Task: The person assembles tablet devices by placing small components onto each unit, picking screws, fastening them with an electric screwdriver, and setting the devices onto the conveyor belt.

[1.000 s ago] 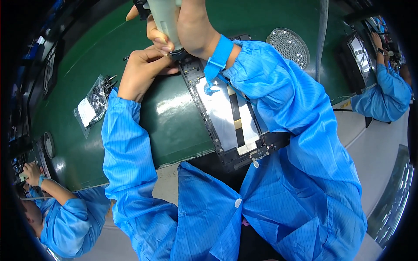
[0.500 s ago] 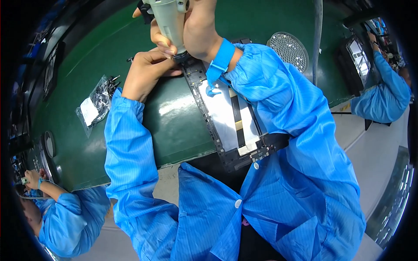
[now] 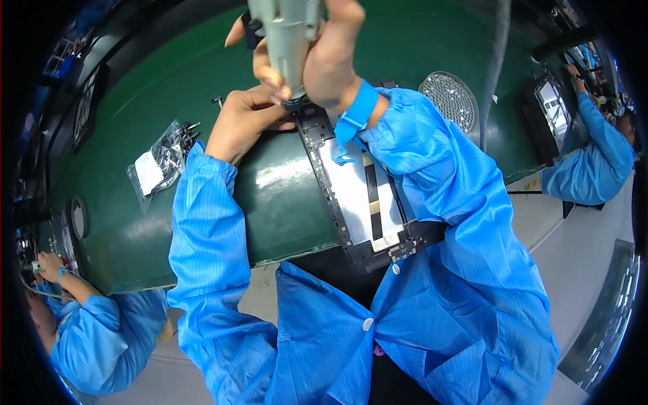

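My right hand (image 3: 331, 57) grips a pale grey-green electric screwdriver (image 3: 287, 50), held nearly upright with its dark nose down at the far left corner of an opened tablet-like device (image 3: 347, 196). The device has a black frame, silver panels and a dark ribbon strip. It lies aslant, with its near end overhanging the table edge. Beside the screwdriver's nose, my left hand (image 3: 243, 121) has its fingers closed against that same corner. Whatever they pinch is hidden. Part of the device is covered by my right sleeve and a blue wrist strap (image 3: 359, 111).
A round tray (image 3: 448, 101) of small shiny parts sits beyond my right forearm, near a hanging grey cable (image 3: 496, 67). A clear bag (image 3: 155, 169) of dark parts lies left on the green table (image 3: 121, 243). Co-workers in blue sleeves are at both sides.
The whole view has shifted slightly, with hands, screwdriver and device appearing a little lower and further right. The screwdriver's nose stays at the same corner, and both grips look unchanged.
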The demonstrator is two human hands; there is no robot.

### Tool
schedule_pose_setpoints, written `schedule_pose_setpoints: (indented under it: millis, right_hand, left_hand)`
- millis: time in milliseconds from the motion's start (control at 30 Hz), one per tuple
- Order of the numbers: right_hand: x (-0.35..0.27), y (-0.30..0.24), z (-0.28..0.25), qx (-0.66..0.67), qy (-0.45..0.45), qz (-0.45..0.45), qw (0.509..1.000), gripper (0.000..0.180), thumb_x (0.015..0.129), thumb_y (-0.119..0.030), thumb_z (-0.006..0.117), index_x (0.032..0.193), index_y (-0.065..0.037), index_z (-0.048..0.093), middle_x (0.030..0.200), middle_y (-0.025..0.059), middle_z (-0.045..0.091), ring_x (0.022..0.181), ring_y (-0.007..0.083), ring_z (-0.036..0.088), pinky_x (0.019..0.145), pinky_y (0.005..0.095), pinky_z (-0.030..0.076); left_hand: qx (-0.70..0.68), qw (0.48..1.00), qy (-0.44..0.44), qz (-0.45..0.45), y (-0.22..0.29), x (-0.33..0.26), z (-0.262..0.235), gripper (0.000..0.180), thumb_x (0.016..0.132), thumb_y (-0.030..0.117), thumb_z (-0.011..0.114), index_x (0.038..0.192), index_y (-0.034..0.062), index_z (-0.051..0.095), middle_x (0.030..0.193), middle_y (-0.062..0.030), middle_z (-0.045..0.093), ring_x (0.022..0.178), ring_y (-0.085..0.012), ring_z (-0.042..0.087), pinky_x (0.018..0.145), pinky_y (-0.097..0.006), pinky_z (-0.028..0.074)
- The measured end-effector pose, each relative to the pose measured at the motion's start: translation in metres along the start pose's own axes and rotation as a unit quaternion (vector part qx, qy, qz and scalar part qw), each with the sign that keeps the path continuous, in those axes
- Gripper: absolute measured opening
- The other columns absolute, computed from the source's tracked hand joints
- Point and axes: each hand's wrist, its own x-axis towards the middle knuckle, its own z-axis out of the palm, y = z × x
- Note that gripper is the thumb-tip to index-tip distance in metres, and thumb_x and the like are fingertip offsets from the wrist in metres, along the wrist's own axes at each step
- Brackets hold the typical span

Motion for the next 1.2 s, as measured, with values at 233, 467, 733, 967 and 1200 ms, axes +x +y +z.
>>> schedule_pose_setpoints:
  millis: [233, 467, 733, 967, 1200]
  right_hand:
    - [-0.006, -0.041, 0.009, -0.105, 0.015, -0.038, 0.994, 0.112, 0.076, -0.099, 0.025, 0.095, 0.004, 0.064, 0.05, 0.0049, 0.053, 0.034, 0.0125, 0.048, 0.033, 0.0239, 0.041]
    - [-0.016, -0.062, -0.007, -0.159, -0.018, -0.028, 0.987, 0.115, 0.069, -0.102, 0.001, 0.09, -0.003, 0.056, 0.059, 0.0049, 0.048, 0.045, 0.0135, 0.048, 0.044, 0.0315, 0.045]
    - [-0.029, -0.081, -0.001, -0.164, 0.096, -0.063, 0.98, 0.113, 0.073, -0.101, 0.022, 0.092, 0.002, 0.064, 0.047, 0.0053, 0.048, 0.033, 0.0161, 0.047, 0.033, 0.0283, 0.041]
    - [-0.033, -0.089, -0.004, -0.102, 0.078, -0.043, 0.991, 0.11, 0.075, -0.1, 0.022, 0.092, 0.001, 0.063, 0.047, 0.0057, 0.049, 0.033, 0.0169, 0.047, 0.033, 0.029, 0.041]
    - [-0.04, -0.093, -0.015, -0.101, 0.047, -0.077, 0.991, 0.104, 0.076, -0.096, 0.021, 0.093, -0.001, 0.06, 0.055, 0.0058, 0.051, 0.04, 0.0151, 0.049, 0.04, 0.0298, 0.044]
  left_hand:
    - [0.004, 0.999, 0.001, 0.038, 0.002, -0.003, 0.007, 0.021, 0.093, 0.009, 0.071, 0.103, -0.0093, 0.073, 0.102, -0.0085, 0.065, 0.084, -0.016, 0.069, 0.076, -0.024, 0.059]
    - [0.17, 0.967, 0.092, 0.166, -0.007, -0.013, 0.018, 0.02, 0.089, 0.013, 0.075, 0.104, 0.0, 0.077, 0.093, -0.0082, 0.07, 0.08, -0.0146, 0.07, 0.07, -0.026, 0.055]
    - [0.187, 0.962, 0.097, 0.175, -0.016, -0.008, 0.013, 0.02, 0.088, 0.014, 0.076, 0.103, 0.0011, 0.078, 0.095, -0.0074, 0.072, 0.083, -0.0146, 0.07, 0.077, -0.027, 0.056]
    - [0.149, 0.97, 0.092, 0.168, -0.015, -0.006, 0.012, 0.019, 0.09, 0.013, 0.075, 0.107, 0.0034, 0.077, 0.096, -0.0037, 0.07, 0.085, -0.0097, 0.064, 0.074, -0.025, 0.052]
    - [0.302, 0.848, 0.2, 0.386, 0.018, -0.033, 0.056, 0.032, 0.077, 0.013, 0.084, 0.107, 0.0058, 0.076, 0.101, -0.0038, 0.069, 0.086, -0.0128, 0.057, 0.068, -0.025, 0.041]
